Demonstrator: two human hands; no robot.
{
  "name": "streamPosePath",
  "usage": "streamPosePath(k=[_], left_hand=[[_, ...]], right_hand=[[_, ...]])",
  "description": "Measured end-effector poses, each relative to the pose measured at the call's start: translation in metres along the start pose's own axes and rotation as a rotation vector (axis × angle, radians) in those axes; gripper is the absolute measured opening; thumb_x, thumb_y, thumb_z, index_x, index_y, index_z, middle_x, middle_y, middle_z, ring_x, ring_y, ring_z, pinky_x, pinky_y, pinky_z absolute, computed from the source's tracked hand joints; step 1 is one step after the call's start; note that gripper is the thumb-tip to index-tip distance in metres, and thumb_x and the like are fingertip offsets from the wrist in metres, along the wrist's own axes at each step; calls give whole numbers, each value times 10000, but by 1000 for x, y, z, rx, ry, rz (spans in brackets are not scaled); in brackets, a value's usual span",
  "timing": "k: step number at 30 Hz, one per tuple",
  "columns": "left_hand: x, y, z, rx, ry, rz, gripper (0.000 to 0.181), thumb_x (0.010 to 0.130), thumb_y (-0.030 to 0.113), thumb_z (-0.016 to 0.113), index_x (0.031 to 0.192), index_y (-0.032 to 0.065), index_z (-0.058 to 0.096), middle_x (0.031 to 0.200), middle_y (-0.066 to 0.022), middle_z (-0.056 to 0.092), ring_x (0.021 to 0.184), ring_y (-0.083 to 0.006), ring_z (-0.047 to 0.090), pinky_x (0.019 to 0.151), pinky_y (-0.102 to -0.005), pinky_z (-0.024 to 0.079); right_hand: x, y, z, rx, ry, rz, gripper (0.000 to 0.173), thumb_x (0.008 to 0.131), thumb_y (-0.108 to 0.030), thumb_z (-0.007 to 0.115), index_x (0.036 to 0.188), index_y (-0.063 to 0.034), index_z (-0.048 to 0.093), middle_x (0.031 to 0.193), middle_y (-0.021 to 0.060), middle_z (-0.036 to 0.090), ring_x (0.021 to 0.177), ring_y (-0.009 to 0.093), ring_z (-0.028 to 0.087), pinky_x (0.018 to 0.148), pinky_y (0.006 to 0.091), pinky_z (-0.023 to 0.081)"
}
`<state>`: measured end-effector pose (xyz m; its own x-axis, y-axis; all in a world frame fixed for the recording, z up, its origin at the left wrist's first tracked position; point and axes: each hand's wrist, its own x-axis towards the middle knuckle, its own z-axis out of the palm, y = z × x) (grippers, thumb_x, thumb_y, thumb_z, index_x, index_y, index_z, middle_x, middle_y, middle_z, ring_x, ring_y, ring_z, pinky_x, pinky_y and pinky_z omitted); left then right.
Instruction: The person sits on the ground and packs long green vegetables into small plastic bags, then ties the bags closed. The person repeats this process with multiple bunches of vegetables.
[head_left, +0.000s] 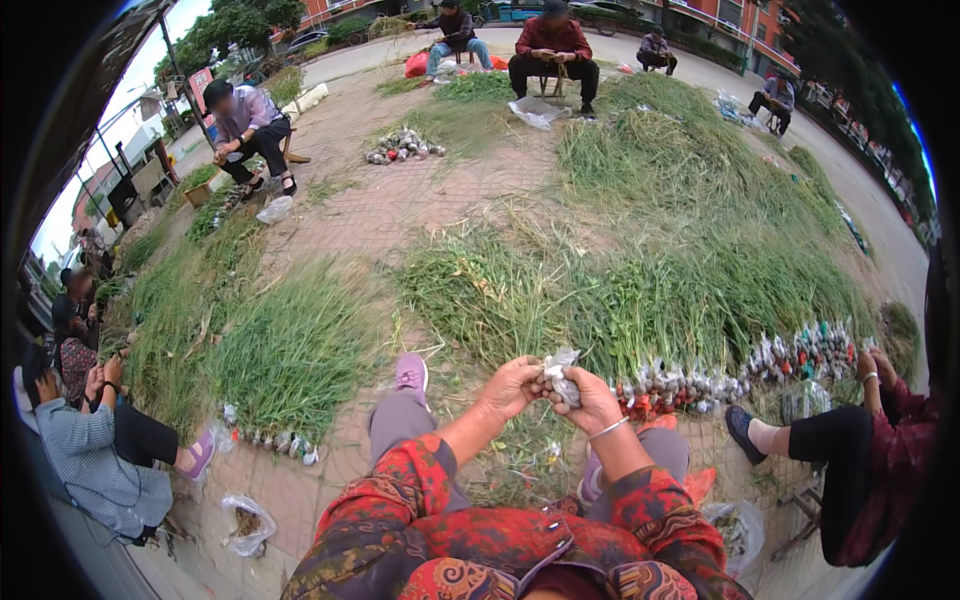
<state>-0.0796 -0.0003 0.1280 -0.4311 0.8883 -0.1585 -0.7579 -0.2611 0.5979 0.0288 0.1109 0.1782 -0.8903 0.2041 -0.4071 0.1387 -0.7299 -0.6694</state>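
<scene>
Both hands meet in front of my lap around a small bundle of whitish plastic film (562, 369). My left hand (510, 390) pinches its left side with thumb and fingertips. On the other side my right hand (592, 401), with a silver bangle at the wrist, grips the lower part. What the film wraps is hidden. Just beyond lie long green grass-like plants (637, 300), their root ends wrapped in plastic. These wrapped root ends (675, 388) form a row at the right of my hands, some over red plastic.
Another heap of green plants (292, 337) lies left of my shoe (411, 373). Open plastic bags stand at lower left (251, 525) and lower right (739, 525). People sit close on the left (97, 450) and right (862, 465). A small pile of wrapped bundles (405, 146) rests on the paving farther off.
</scene>
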Motion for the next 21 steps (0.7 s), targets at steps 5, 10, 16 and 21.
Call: streamPosePath(k=[5,10,16,21], left_hand=[[2,7,2,221,55,22,93,803,104,538,872,47,513,730,-15,537,601,-105,498,573,-236,438],[5,19,-1,202,86,27,178,795,128,561,936,26,518,735,-17,532,603,-105,503,573,-244,447],[11,21,-8,719,181,135,129,763,100,586,857,13,571,734,-24,563,608,-77,509,545,-219,435],[17,15,-13,400,233,14,134,771,115,588,859,18,558,684,-22,557,533,-92,501,500,-230,437]], right_hand=[[9,5,0,-184,41,-51,158,818,-173,495,898,-43,536,679,41,559,513,105,506,386,208,378],[20,-8,8,-560,35,-111,155,807,-181,507,884,-55,554,666,12,552,500,80,470,406,220,362],[36,4,-5,-1217,55,-477,246,795,-205,499,897,19,504,722,120,559,642,208,539,601,334,436],[37,10,-12,-1115,82,-397,233,798,-213,505,876,5,482,723,119,559,616,200,539,550,317,430]])
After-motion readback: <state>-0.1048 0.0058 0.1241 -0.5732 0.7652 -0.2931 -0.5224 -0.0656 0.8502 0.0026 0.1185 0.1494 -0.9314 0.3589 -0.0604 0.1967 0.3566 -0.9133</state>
